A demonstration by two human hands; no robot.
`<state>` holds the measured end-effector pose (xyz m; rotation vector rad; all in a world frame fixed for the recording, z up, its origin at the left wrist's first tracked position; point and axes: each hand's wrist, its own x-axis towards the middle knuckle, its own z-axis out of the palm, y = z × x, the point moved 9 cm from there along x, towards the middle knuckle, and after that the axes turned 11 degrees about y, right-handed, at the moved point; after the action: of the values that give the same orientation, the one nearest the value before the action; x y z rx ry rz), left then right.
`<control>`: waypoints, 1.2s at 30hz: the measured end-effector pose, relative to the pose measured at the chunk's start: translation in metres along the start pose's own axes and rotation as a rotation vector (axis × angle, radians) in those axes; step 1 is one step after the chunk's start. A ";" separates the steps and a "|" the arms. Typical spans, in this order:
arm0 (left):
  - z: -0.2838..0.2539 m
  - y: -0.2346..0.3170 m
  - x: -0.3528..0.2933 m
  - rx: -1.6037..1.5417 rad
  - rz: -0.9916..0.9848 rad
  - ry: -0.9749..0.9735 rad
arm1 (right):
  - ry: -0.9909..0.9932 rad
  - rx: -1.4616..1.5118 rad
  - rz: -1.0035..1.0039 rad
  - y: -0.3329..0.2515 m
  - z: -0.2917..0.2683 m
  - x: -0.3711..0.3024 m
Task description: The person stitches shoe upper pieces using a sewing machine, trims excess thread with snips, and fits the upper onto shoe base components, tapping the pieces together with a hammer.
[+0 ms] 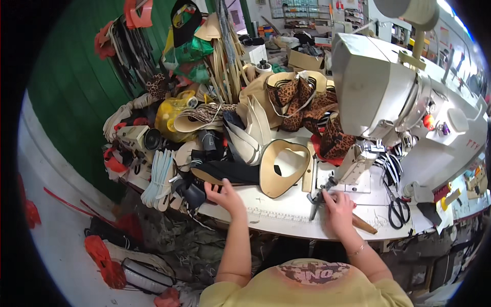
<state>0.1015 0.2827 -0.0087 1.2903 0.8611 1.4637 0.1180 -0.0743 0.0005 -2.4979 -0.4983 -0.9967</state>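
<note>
My left hand (225, 198) is at the table's front edge, fingers apart, palm up. Its fingertips are at the lower edge of a black curved piece with a tan underside (230, 173); I cannot tell whether they touch it. A tan ring-shaped piece with a dark edge (267, 174) stands against its right end. My right hand (340, 212) is closed on a hammer, below the sewing machine's needle area. The hammer's wooden handle (365, 224) comes out to the right of the palm. Its dark head lies left of the fingers.
A white sewing machine (365, 84) rises at the right. Black-handled scissors (398, 211) lie beside it. Leopard-print pieces (291, 97), cream curved pieces (248, 135) and a bundle of pale blue strips (157, 179) crowd the table's back and left. A printed ruler (276, 214) runs along the front.
</note>
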 end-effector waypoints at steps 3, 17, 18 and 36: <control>0.017 -0.054 0.035 -0.160 -0.247 -0.227 | 0.063 0.190 -0.128 -0.053 -0.004 0.032; 0.044 0.032 0.059 0.257 0.072 -0.737 | -0.400 0.007 -0.151 -0.092 0.164 0.091; 0.042 0.029 0.060 0.259 0.071 -0.737 | -0.401 0.008 -0.150 -0.095 0.164 0.090; -0.030 0.070 0.131 0.057 0.248 0.031 | -0.489 0.339 0.141 -0.123 0.155 0.092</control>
<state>0.0609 0.3907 0.0896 1.4617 0.7893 1.6660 0.2121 0.1225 -0.0083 -2.4080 -0.5678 -0.2134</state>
